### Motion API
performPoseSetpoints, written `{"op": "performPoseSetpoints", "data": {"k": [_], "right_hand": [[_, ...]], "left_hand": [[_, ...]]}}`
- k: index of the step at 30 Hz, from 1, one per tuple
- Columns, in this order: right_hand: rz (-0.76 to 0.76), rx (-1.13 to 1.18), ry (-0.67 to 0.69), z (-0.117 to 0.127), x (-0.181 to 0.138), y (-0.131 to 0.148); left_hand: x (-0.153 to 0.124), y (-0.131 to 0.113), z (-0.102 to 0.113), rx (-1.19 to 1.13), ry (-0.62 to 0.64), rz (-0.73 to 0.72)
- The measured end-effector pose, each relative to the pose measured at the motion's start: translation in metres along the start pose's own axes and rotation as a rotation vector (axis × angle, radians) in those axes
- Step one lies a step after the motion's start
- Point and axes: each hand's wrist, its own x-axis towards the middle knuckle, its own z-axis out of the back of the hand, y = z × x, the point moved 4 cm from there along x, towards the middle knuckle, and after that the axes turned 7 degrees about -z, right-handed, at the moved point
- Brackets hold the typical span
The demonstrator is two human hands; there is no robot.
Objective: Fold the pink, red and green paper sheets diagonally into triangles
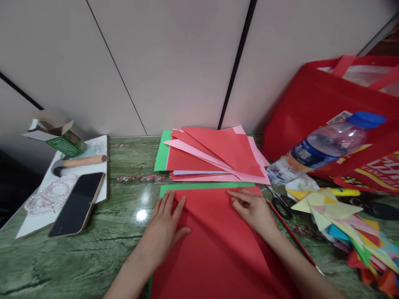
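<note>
A large sheet of red paper [205, 253] lies in front of me over a green sheet [215, 185], whose far edge shows. Flat on the red sheet's far left part rests my left hand [166, 220], fingers spread. My right hand [254, 211] is at the far right part of the same sheet, its fingers curled into a pinch on the paper. A slanting ripple runs across the red sheet between the hands. Just beyond it sits a stack of red, pink and green paper [212, 153] with uneven edges.
On the left, a white board [102, 145] bears a phone [77, 203], beads [51, 195], a wooden-handled tool [84, 161] and an opened small box [67, 141]. To the right are scissors [282, 203], a water bottle [324, 145], folded coloured papers [346, 220] and a red bag [299, 104].
</note>
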Motion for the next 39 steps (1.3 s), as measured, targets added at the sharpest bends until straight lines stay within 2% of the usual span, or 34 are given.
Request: {"op": "performPoseSetpoints", "data": {"k": [31, 39], "right_hand": [[-0.017, -0.020, -0.041, 0.0010, -0.0004, -0.0006], [-0.021, -0.026, -0.059, 0.0012, 0.0002, 0.0001]], "left_hand": [[-0.0006, 0.0005, -0.0051, -0.023, 0.004, 0.019], [-0.0002, -0.0020, -0.0006, -0.018, 0.000, 0.007]]}}
